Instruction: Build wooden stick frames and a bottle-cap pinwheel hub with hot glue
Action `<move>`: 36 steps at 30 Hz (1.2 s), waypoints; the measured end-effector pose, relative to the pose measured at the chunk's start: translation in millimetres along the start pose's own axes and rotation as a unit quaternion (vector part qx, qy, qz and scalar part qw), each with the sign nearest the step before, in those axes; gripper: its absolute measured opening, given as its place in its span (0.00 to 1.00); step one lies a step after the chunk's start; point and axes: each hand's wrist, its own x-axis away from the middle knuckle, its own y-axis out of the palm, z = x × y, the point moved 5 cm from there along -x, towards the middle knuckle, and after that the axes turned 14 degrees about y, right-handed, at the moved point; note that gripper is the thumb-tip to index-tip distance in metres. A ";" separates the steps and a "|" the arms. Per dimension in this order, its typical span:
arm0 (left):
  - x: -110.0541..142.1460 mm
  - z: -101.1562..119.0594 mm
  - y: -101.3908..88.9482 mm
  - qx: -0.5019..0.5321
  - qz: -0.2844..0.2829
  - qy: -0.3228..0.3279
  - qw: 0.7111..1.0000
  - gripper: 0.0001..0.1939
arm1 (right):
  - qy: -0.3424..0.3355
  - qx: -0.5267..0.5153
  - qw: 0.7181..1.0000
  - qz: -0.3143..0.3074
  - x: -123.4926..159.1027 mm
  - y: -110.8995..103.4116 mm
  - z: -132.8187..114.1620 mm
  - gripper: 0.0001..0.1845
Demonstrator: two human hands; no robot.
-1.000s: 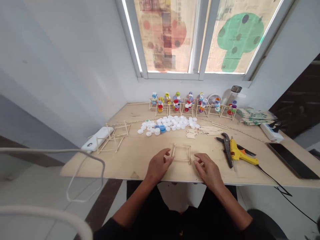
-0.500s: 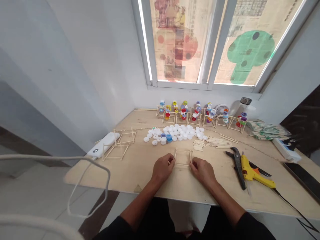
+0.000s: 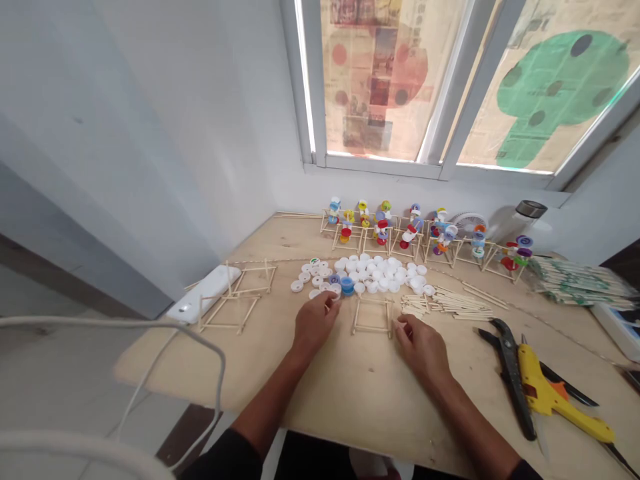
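A small square frame of wooden sticks [image 3: 371, 329] lies flat on the plywood table [image 3: 350, 400] in front of me. My left hand [image 3: 313, 327] is to its left, fingers curled at the near edge of a pile of white and blue bottle caps [image 3: 375, 270]; what the fingertips pinch is hidden. My right hand [image 3: 423, 343] rests on the table with fingers curled, its fingertips beside the frame's near right corner.
Loose sticks [image 3: 450, 303] lie right of the frame. Finished stick-and-cap models [image 3: 410, 230] line the back edge. Open stick frames [image 3: 235, 297] and a white power bank [image 3: 200, 300] sit at left. Pliers [image 3: 513, 373] and a yellow glue gun [image 3: 545, 393] lie at right.
My left hand let go of the frame's left side and moved up-left to the caps. My right hand came off the frame's right corner. The view shifted left and closer.
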 end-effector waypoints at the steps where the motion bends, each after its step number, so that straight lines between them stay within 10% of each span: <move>1: -3.7 -4.5 -2.9 -0.015 0.012 -0.005 1.000 0.12 | -0.007 -0.020 1.000 0.015 2.0 -1.0 1.6 0.15; 13: -25.7 -10.2 9.4 -0.212 0.022 0.088 0.973 0.19 | -0.206 -0.133 0.964 0.106 12.8 7.5 0.0 0.10; 36: -5.8 -60.4 -28.7 -0.183 0.119 -0.032 0.975 0.14 | -0.156 -0.175 0.970 0.069 8.6 8.4 5.6 0.10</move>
